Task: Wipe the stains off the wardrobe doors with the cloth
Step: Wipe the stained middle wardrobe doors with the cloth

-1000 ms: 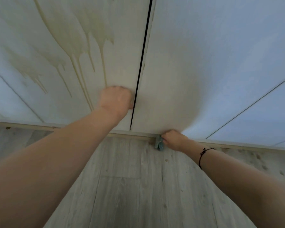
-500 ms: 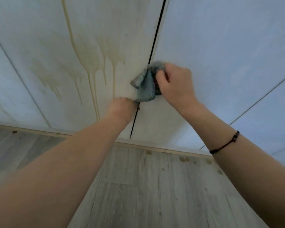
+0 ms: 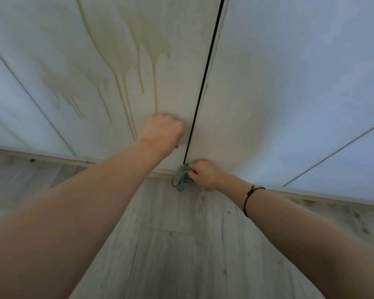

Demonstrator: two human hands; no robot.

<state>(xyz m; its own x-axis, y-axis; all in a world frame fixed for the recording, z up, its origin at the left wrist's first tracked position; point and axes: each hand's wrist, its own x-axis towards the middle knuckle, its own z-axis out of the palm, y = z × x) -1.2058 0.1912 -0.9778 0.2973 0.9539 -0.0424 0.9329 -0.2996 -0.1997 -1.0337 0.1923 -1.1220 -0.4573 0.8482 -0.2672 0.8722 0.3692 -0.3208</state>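
Note:
Two pale wardrobe doors fill the upper view, split by a dark gap [image 3: 205, 67]. The left door [image 3: 41, 29] carries yellowish stains [image 3: 125, 61] that run down in long drips. My left hand [image 3: 162, 134] rests as a fist on the left door beside the gap, just under the drips, holding nothing. The right door [image 3: 289, 83] looks plain. My right hand [image 3: 204, 172] grips a bunched blue-grey cloth [image 3: 180, 179] at the right door's bottom edge, right at the foot of the gap.
A light wooden base rail [image 3: 52, 157] runs under the doors. Below it lies grey wood-look flooring [image 3: 181, 244], with small brownish spots [image 3: 363, 221] at the right. A dark cord bracelet [image 3: 249, 195] sits on my right wrist.
My right hand has swept the cloth down the gap edge from mid-door to the bottom of the right door. My left hand has stayed on the left door.

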